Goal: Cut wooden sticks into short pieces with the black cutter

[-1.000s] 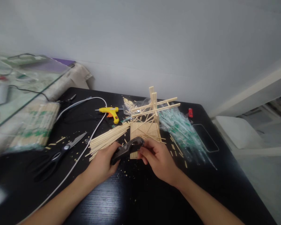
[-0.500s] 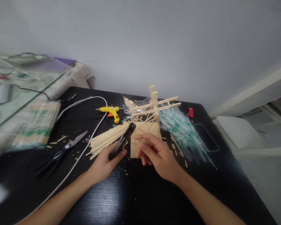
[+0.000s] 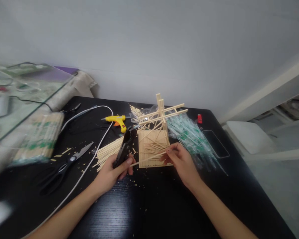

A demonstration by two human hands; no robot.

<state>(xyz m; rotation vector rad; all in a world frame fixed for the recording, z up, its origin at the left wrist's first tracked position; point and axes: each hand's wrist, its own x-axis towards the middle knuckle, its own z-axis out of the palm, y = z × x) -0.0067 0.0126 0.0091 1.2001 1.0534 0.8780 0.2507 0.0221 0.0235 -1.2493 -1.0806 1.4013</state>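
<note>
My left hand (image 3: 112,172) is closed round the handles of black cutting pliers (image 3: 125,146), whose jaws point up and away from me. My right hand (image 3: 180,161) pinches one end of a thin bamboo stick (image 3: 147,158) that lies slanted across the front of a flat mat of glued sticks (image 3: 151,146). The stick's other end reaches toward my left fingers. From the mat's far edge rises a stick frame (image 3: 161,114) with crossed bars. A loose pile of bamboo sticks (image 3: 107,152) lies just left of the pliers.
On the black table (image 3: 149,205) lie a yellow glue gun (image 3: 117,120), black scissors (image 3: 64,164), a white cable (image 3: 89,159), clear green-printed wrappers (image 3: 191,137) and a small red object (image 3: 199,118). A packed stick bundle (image 3: 37,137) and a glass tabletop (image 3: 22,93) stand at left.
The pliers have swung from lying across between both hands to pointing upward in my left hand alone. My right hand let go of them, moved right and picked up a thin stick.
</note>
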